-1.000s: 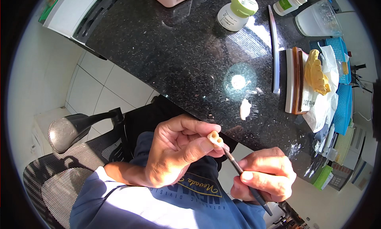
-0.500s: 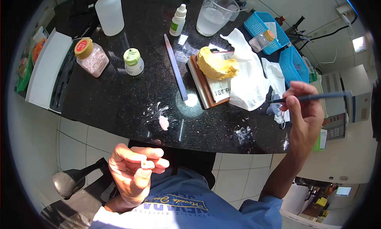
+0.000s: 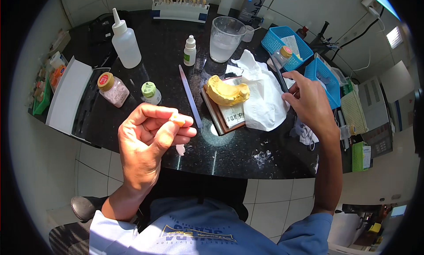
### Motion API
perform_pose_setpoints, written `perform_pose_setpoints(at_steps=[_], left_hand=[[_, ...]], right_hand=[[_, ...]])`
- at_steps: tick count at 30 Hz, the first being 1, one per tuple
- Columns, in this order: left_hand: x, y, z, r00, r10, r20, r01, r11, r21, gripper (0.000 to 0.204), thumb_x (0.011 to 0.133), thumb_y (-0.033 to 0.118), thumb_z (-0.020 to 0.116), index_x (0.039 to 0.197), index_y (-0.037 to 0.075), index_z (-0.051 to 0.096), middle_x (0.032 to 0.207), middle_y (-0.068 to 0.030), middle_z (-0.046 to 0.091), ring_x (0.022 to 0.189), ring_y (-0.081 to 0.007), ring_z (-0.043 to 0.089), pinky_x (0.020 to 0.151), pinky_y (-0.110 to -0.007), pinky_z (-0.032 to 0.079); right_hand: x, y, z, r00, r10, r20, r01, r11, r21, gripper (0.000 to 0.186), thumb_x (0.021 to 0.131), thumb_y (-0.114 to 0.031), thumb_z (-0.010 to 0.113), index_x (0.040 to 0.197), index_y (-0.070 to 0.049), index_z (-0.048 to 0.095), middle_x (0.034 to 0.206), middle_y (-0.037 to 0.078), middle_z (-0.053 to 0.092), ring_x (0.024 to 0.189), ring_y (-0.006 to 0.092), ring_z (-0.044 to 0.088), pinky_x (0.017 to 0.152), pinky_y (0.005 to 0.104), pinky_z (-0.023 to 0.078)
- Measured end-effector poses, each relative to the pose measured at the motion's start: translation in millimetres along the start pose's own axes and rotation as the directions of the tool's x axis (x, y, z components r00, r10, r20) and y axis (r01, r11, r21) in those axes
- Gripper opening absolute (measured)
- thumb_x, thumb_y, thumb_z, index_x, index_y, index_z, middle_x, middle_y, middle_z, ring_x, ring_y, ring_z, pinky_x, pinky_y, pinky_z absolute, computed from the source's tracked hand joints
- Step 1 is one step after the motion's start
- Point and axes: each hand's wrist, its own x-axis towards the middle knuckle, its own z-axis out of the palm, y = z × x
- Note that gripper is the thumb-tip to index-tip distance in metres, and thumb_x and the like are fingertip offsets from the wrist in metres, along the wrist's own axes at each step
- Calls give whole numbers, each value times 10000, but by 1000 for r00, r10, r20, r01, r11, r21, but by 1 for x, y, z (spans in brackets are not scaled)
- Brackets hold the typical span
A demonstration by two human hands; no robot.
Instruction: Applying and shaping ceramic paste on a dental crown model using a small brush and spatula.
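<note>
My left hand (image 3: 148, 142) is raised over the near edge of the counter, pinching a small cream-coloured, tooth-like piece (image 3: 178, 118) between thumb and fingers. At the right, my right hand (image 3: 309, 100) grips a slim dark-handled tool (image 3: 280, 78) that slants up and away over the white paper towel (image 3: 265, 102); its working tip cannot be made out. Left of the towel, a yellow plaster dental cast (image 3: 226, 91) rests on a brown-edged pad (image 3: 216, 118). A long lilac strip-shaped file (image 3: 190, 96) lies between the cast and my left hand. Beneath that hand sits a pink blob (image 3: 180, 149).
At the left stand a squeeze bottle (image 3: 127, 47), a jar of pink powder (image 3: 113, 90) and a green-lidded jar (image 3: 151, 94). Farther back are a dropper bottle (image 3: 190, 52), a glass jug (image 3: 226, 41) and a tooth shade rack (image 3: 180, 10). Blue baskets (image 3: 324, 85) line the right.
My left hand has risen and moved forward over the counter with the tooth-like piece. The right hand has shifted left and away, turning the dark tool upright. The view has tilted up.
</note>
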Motion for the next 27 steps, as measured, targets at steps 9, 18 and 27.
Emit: perform_pose_setpoints(at_steps=[9, 18, 27], left_hand=[[43, 19, 10, 964, 186, 192, -219, 961, 167, 212, 839, 71, 666, 990, -28, 555, 950, -167, 667, 907, -164, 652, 873, -285, 503], [74, 16, 42, 944, -64, 324, 34, 995, 97, 223, 869, 147, 636, 1009, -7, 557, 975, -123, 655, 966, -141, 610, 949, -299, 422], [89, -2, 37, 943, -77, 323, 56, 996, 77, 215, 880, 133, 620, 1028, -10, 555, 990, -165, 657, 961, -159, 626, 922, -301, 461]], right_hand=[[2, 2, -3, 982, -57, -180, 46, 997, -62, 188, 765, -50, 670, 936, 12, 625, 737, 174, 653, 685, 301, 651, 623, 366, 494], [137, 9, 15, 698, -610, -376, 358, 751, -554, 118, 782, -80, 622, 889, -57, 668, 868, 100, 655, 928, 259, 602, 857, 375, 458], [138, 11, -2, 758, -572, -314, 264, 709, -654, 72, 761, -67, 613, 813, -55, 661, 833, 90, 647, 871, 270, 613, 892, 401, 424]])
